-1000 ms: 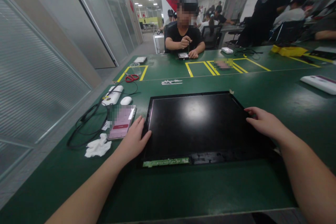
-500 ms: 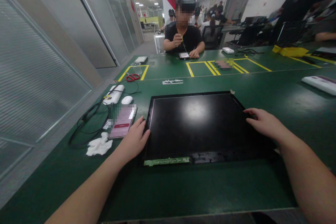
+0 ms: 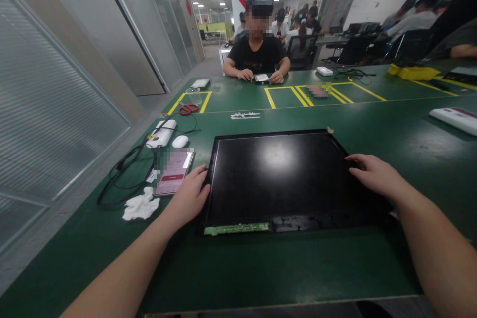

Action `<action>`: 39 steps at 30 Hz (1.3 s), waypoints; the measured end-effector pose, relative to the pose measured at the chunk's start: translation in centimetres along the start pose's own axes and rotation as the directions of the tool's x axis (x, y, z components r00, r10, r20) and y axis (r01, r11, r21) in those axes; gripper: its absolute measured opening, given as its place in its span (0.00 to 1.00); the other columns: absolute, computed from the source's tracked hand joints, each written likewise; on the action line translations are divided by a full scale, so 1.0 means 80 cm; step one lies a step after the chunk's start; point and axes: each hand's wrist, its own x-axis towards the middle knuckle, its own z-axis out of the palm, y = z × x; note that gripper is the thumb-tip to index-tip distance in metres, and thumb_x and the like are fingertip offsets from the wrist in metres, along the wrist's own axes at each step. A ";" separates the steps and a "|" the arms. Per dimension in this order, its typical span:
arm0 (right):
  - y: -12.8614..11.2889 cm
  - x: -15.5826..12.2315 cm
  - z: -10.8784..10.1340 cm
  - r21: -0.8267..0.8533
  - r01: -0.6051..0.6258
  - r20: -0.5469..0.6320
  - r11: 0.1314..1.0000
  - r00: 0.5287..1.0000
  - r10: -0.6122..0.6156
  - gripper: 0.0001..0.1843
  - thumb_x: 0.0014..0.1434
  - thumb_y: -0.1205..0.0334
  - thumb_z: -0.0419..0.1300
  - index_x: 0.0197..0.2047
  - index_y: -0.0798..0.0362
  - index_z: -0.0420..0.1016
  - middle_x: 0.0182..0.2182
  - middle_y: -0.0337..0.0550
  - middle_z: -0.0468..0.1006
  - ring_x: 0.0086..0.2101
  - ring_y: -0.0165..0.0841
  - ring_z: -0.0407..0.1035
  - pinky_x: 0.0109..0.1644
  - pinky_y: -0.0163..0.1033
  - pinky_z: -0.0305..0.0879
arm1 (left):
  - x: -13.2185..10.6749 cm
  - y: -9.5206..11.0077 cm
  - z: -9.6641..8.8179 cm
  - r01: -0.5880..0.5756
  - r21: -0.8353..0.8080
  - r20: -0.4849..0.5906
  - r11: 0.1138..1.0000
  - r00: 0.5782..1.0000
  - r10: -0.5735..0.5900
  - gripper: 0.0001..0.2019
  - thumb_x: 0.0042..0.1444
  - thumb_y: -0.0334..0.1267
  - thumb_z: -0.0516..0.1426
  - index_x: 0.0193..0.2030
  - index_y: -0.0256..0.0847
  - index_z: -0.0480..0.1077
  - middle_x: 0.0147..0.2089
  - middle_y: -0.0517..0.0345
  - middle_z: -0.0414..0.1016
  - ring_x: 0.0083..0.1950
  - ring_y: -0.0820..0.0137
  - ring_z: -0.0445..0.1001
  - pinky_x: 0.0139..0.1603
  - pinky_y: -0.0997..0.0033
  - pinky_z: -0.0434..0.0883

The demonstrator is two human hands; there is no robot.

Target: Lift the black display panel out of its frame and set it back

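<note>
A large black display panel [image 3: 283,179] lies flat on the green table, screen side up, with a bright reflection in its upper half. Along its near edge runs a narrow green circuit board [image 3: 237,229]. My left hand [image 3: 193,194] grips the panel's left edge, thumb nearest me and fingers along the side. At the opposite edge, my right hand [image 3: 370,174] holds the frame with thumb and bent fingers; some fingertips are hidden. A small pale tab [image 3: 330,130] sticks out at the far right corner.
Left of the panel are a phone [image 3: 173,174], crumpled tissue [image 3: 140,204], a white mouse-shaped item [image 3: 181,141], black cables [image 3: 122,169] and red-handled scissors [image 3: 189,109]. Small white strips [image 3: 245,116] lie beyond it. Across the table a person [image 3: 257,49] sits at a small device.
My hands and the panel stay almost still. The person opposite has lowered a raised hand and tool to the table. A dark-clothed figure at the right has moved.
</note>
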 end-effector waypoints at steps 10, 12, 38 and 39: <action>0.006 0.001 0.004 -0.009 0.010 0.001 1.000 1.000 -0.010 0.25 0.58 0.54 0.56 0.56 0.50 0.79 0.53 0.56 0.79 0.51 0.48 0.75 0.54 0.53 0.73 | -0.001 0.016 -0.012 0.047 -0.310 -0.110 0.950 0.990 -0.085 0.19 0.57 0.40 0.54 0.52 0.39 0.78 0.65 0.44 0.75 0.69 0.50 0.70 0.73 0.44 0.63; 0.004 0.000 0.002 -0.011 0.007 0.009 1.000 1.000 -0.006 0.25 0.58 0.53 0.56 0.56 0.51 0.79 0.54 0.57 0.78 0.52 0.49 0.75 0.55 0.54 0.73 | -0.002 0.022 -0.012 0.102 -0.460 -0.118 0.882 0.978 -0.174 0.19 0.55 0.40 0.57 0.51 0.40 0.79 0.65 0.46 0.76 0.69 0.50 0.70 0.72 0.46 0.66; -0.004 -0.004 -0.003 -0.085 -0.016 0.068 0.996 0.997 0.022 0.28 0.63 0.52 0.52 0.59 0.56 0.79 0.59 0.61 0.75 0.57 0.50 0.73 0.61 0.49 0.69 | -0.005 0.076 -0.018 0.412 -0.911 0.317 0.011 0.718 -0.620 0.20 0.61 0.26 0.60 0.59 0.40 0.70 0.33 0.56 0.82 0.26 0.67 0.81 0.23 0.74 0.76; -0.004 -0.004 -0.003 -0.082 -0.017 0.074 0.996 0.997 0.023 0.28 0.64 0.52 0.52 0.59 0.57 0.78 0.59 0.62 0.75 0.57 0.50 0.73 0.61 0.49 0.68 | -0.005 0.076 -0.017 0.410 -0.912 0.329 -0.010 0.716 -0.616 0.21 0.61 0.26 0.60 0.60 0.39 0.69 0.31 0.57 0.82 0.25 0.67 0.81 0.23 0.74 0.76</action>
